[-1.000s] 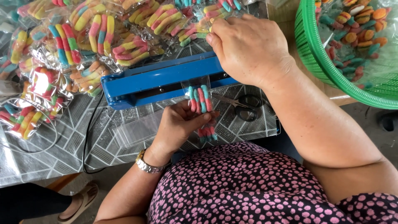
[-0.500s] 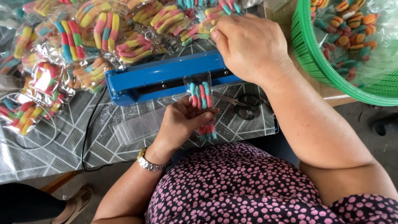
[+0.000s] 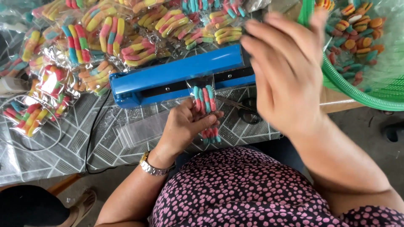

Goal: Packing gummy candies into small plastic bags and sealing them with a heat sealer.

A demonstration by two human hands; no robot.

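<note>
A: Left hand [image 3: 185,128]?
B: Closed round a small clear bag of striped gummy worms [image 3: 205,110], near the front edge of the table [image 3: 59,147]. Fingers wrap the bag's middle; its lower end hangs past the table edge.

A: Where's the bag's top?
B: Tucked into the blue heat sealer [image 3: 176,77], between the bar and the base. The sealer lies across the table, its left end toward the middle, its right end hidden behind the right hand.

A: Right hand [image 3: 288,71]?
B: Blurred. Raised above the sealer's right end, fingers spread and loosely open, palm down. Nothing in its grasp that I can see; can't tell if it touches the bar.

A: Around it?
B: Filled bags of candy [image 3: 105,38] heaped along the table's far edge and left side, just behind the sealer. A flat, clear empty bag [image 3: 143,130] on the patterned tabletop, left of the held one. Black-handled scissors [image 3: 246,111] just under the sealer, right of the left hand. A green basket [image 3: 357,94] of loose candies at the right corner. A black cord [image 3: 90,138] runs from the sealer's left end off the front edge.

A: Wrist?
B: A metal watch [image 3: 153,167] on the left.
</note>
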